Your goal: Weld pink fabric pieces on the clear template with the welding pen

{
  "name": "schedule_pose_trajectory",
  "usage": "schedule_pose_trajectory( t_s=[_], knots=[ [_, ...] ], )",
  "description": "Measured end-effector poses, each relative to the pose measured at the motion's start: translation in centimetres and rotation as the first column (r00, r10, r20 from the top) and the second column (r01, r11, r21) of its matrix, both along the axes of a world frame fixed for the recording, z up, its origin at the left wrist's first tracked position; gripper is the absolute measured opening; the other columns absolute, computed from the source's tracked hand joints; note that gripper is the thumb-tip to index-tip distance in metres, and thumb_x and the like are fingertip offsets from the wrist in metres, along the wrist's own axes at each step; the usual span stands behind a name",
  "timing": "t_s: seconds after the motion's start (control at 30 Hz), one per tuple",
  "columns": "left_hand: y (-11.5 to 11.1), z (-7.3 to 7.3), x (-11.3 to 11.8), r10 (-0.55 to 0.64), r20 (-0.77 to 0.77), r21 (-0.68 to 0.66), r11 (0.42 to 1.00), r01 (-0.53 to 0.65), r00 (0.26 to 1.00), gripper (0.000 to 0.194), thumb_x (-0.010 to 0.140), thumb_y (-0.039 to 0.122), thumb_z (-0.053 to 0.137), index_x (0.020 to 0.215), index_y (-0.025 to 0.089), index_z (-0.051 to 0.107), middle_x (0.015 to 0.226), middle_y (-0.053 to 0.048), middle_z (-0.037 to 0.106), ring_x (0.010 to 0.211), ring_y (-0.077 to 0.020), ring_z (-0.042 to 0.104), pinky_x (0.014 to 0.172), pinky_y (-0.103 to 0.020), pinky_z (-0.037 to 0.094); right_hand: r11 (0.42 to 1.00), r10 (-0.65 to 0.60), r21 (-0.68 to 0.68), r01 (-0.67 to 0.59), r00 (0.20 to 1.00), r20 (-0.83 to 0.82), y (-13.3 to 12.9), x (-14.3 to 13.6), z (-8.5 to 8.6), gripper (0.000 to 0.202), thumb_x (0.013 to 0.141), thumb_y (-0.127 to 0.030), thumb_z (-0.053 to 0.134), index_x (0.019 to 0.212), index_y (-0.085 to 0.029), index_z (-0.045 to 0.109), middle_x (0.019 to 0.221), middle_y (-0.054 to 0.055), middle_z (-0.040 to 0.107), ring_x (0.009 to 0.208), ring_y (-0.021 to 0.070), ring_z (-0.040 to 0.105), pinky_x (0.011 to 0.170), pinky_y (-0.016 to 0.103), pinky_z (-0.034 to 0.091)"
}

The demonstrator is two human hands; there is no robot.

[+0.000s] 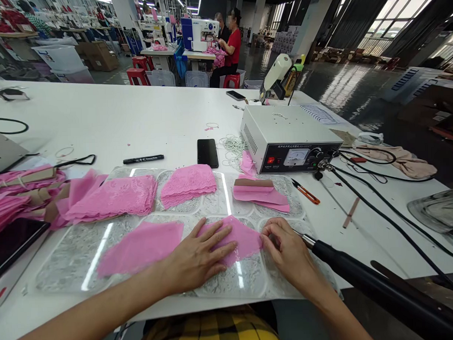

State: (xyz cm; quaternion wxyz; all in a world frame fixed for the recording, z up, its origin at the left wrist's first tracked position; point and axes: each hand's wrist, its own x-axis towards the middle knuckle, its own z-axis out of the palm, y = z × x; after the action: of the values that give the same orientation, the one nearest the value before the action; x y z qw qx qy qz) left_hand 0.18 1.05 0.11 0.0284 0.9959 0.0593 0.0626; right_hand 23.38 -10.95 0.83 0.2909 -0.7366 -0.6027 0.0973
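Note:
My left hand [207, 250] lies flat, fingers spread, on a pink fabric piece [238, 234]. At that piece's right corner, my right hand [284, 247] has thumb and forefinger pinched together on the edge. A black-handled tool [363, 269] with a metal front end reaches in from the right, and its tip is hidden behind my right hand. Left of my left hand is another flat pink piece [143, 245]. Farther back are a pink lace stack [114, 196], a second lace stack [189, 183] and folded pink pieces with a brown strip [259, 192].
A clear patterned mat [73, 254] covers the white table [135, 118]. A control box [292, 143] with cables stands at the back right, near orange-handled snips [305, 191]. A phone [207, 153] and black marker [143, 159] lie behind the stacks. Beyond, a person in red [234, 45] sits sewing.

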Motion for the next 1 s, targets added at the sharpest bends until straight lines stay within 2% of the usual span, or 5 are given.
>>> schedule_pose_trajectory(
  t_s=[0.23, 0.47, 0.63, 0.73, 1.0],
  knots=[
    [-0.1, 0.1, 0.0, 0.004, -0.023, -0.021, 1.0, -0.005, 1.0, 0.051, 0.1, 0.038, 0.048, 0.147, 0.025, 0.037, 0.156, -0.009, 0.032, 0.145, -0.0291, 0.028, 0.119, -0.052, 0.013, 1.0, -0.025, -0.004, 0.026, 0.994, 0.109, -0.3, -0.3, 0.0, 0.018, 0.09, -0.032, 0.051, 0.075, -0.022, 0.052, 0.085, 0.003, 0.057, 0.066, 0.0137, 0.057, 0.053, 0.026, 0.043],
    [-0.3, 0.1, 0.2, 0.01, -0.028, -0.027, 1.0, -0.011, 1.0, 0.052, 0.1, 0.043, 0.047, 0.147, 0.026, 0.037, 0.156, -0.009, 0.032, 0.144, -0.0299, 0.029, 0.118, -0.051, 0.016, 0.999, -0.002, 0.041, 0.001, 1.0, 0.028, -0.1, 0.0, 0.3, 0.018, 0.091, -0.031, 0.048, 0.077, -0.022, 0.055, 0.088, 0.004, 0.06, 0.06, 0.0114, 0.053, 0.057, 0.026, 0.045],
    [-0.3, 0.1, 0.3, 0.01, -0.025, -0.03, 0.999, -0.011, 1.0, 0.052, 0.1, 0.043, 0.046, 0.147, 0.025, 0.037, 0.155, -0.01, 0.033, 0.144, -0.0298, 0.029, 0.119, -0.051, 0.014, 0.998, 0.002, -0.065, -0.009, 0.995, -0.102, 0.1, 0.2, 0.6, 0.02, 0.088, -0.035, 0.05, 0.075, -0.022, 0.055, 0.059, -0.004, 0.056, 0.049, 0.0112, 0.05, 0.05, 0.024, 0.039],
    [-0.3, 0.1, 0.3, 0.014, -0.003, -0.043, 0.999, -0.014, 1.0, 0.052, 0.1, 0.042, 0.047, 0.148, 0.025, 0.036, 0.155, -0.009, 0.034, 0.145, -0.0283, 0.028, 0.12, -0.05, 0.012, 0.996, -0.01, -0.085, -0.005, 0.985, -0.175, 0.2, 0.2, 0.5, 0.02, 0.086, -0.036, 0.052, 0.072, -0.022, 0.054, 0.058, -0.004, 0.057, 0.048, 0.0109, 0.051, 0.048, 0.024, 0.04],
    [-0.3, 0.1, 0.2, 0.015, -0.022, -0.041, 0.999, -0.016, 1.0, 0.052, 0.099, 0.041, 0.049, 0.148, 0.026, 0.037, 0.155, -0.008, 0.034, 0.144, -0.029, 0.029, 0.12, -0.051, 0.011, 0.992, -0.077, 0.111, 0.067, 0.993, 0.095, -0.7, 0.1, -0.7, 0.01, 0.086, -0.026, 0.051, 0.09, -0.021, 0.059, 0.071, 0.0, 0.06, 0.058, 0.0133, 0.056, 0.056, 0.026, 0.046]
  ],
)
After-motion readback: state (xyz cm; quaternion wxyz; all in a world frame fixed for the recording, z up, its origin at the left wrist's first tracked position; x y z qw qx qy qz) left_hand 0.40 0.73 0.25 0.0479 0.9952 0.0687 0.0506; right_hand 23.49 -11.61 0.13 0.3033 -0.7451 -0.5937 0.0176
